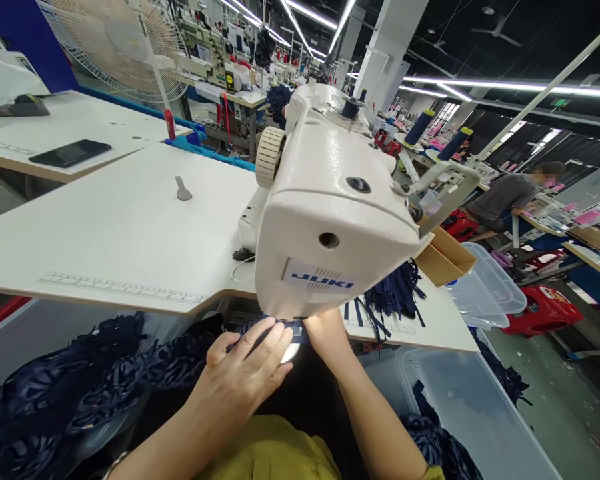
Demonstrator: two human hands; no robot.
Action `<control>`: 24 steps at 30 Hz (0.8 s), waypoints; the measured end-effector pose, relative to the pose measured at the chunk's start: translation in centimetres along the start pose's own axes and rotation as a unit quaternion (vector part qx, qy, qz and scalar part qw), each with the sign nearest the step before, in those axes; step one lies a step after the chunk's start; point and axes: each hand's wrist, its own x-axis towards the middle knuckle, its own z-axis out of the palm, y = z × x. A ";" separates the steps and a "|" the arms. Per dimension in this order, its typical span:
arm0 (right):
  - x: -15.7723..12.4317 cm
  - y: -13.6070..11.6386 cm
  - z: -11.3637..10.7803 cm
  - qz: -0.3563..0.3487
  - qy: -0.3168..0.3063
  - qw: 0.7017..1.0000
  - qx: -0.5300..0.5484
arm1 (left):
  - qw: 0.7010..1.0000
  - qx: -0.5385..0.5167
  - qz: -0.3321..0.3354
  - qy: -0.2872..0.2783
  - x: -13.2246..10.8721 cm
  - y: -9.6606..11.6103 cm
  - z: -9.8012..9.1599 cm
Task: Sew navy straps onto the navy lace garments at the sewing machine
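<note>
A cream sewing machine marked JUKI stands in the centre, its head hiding the needle area. Below it, my left hand lies over a dark navy fabric piece, fingers together and pressed on its left side. My right hand is at the right end of the same piece, its fingers hidden under the machine head. A round white surface shows just beneath the fabric, beside my left fingertips.
Navy strips and a cardboard box are right of the machine. Navy fabric heaps fill bins at lower left. A phone lies on the left table, near a fan. A person sits at far right.
</note>
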 end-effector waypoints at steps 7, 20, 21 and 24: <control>0.7 1.3 0.3 -0.013 -0.004 1.000 -0.016 | 1.000 -0.002 0.021 -0.006 0.9 0.0 -0.8; 0.4 1.7 0.5 -0.012 -0.005 1.000 -0.005 | 1.000 -0.010 -0.024 -0.005 -0.2 0.4 0.4; 0.5 1.6 0.5 -0.013 -0.004 1.000 -0.002 | 1.000 -0.009 -0.023 -0.005 -0.2 0.4 0.4; 0.5 1.4 0.5 -0.014 -0.001 1.000 0.001 | 1.000 -0.009 -0.020 -0.003 -0.3 0.4 0.4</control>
